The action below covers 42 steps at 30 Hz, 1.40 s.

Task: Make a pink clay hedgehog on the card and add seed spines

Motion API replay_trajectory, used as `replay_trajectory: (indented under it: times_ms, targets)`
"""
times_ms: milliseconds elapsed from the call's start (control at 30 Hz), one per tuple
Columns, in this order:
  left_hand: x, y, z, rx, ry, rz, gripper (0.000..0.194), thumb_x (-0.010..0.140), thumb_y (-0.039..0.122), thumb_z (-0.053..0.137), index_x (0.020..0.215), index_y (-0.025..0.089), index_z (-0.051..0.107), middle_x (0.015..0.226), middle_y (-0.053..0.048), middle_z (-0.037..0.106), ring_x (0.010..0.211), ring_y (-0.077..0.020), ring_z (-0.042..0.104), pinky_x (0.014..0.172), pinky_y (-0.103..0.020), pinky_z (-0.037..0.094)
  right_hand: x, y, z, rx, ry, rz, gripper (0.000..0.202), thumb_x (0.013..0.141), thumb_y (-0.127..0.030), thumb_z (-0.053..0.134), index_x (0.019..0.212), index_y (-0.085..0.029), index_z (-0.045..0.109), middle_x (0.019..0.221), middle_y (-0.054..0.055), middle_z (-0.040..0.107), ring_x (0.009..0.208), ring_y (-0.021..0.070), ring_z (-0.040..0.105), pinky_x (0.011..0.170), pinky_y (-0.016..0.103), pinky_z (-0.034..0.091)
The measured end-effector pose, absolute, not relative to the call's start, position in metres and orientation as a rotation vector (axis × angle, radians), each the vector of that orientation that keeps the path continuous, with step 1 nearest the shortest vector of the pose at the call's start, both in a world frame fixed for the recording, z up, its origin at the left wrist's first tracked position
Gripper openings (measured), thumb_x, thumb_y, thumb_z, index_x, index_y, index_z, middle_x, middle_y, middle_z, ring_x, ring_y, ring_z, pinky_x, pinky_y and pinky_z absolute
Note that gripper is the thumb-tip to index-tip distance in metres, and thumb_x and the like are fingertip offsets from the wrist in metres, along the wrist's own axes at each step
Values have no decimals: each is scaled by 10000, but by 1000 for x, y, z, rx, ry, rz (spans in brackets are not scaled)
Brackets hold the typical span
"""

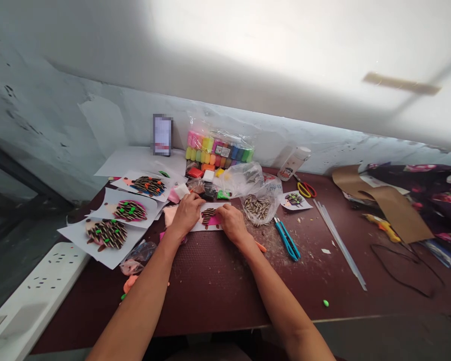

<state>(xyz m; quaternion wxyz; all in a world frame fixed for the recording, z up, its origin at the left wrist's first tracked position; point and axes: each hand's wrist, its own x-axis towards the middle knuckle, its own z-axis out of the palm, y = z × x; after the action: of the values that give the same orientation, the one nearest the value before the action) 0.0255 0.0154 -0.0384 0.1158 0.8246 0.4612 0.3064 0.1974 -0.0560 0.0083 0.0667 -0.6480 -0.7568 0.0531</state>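
Note:
A small white paper card lies on the table in front of me, bearing a pink clay shape partly covered with rows of dark striped seeds. My left hand holds the card's left side, its fingers bent over the upper edge. Over the card's right side, my right hand has its fingers pinched together at the pink clay; anything between the fingertips is hidden. A clear plastic bag of striped seeds lies open just right of that hand.
Several seed-covered hedgehog pictures lie at left beside a white power strip. Behind are a phone and coloured clay packs. At right are a blue utility knife, scissors, glue sticks and a yellow glue gun.

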Motion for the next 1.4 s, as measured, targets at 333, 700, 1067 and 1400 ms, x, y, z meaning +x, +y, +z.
replay_trajectory:
  times_ms: [333, 700, 1067, 1400]
  targets:
    - [26, 15, -39, 2407, 1348, 925, 305, 888, 72, 502, 974, 181, 774, 1013, -102, 663, 953, -240, 593, 912, -396, 513, 202, -62, 19, -1977, -2179, 227, 253, 1010, -273, 489, 1075, -248, 733, 1037, 47, 675, 909, 165, 613, 735, 239, 383]
    - [25, 18, -41, 2408, 1350, 884, 291, 887, 90, 501, 995, 159, 763, 1016, -117, 656, 970, -255, 584, 912, -413, 508, 240, -61, 40, -2346, -1947, 284, 252, 939, -228, 522, 1027, -217, 758, 1053, 72, 748, 980, 188, 657, 769, 242, 406]
    - [24, 19, -42, 2400, 1352, 865, 284, 891, 96, 487, 980, 180, 744, 1013, -105, 650, 983, -250, 577, 929, -418, 499, 251, -68, 57, -2486, -1998, 510, 125, 807, -287, 717, 867, -210, 794, 929, 95, 775, 894, 233, 695, 655, 263, 394]
    - [25, 17, -40, 2412, 1364, 870, 272, 896, 97, 493, 960, 171, 746, 1010, -108, 654, 976, -251, 584, 925, -411, 500, 261, -70, 55, -2363, -2175, 648, 114, 754, -176, 715, 848, -211, 771, 842, 19, 749, 774, 157, 652, 582, 235, 314]
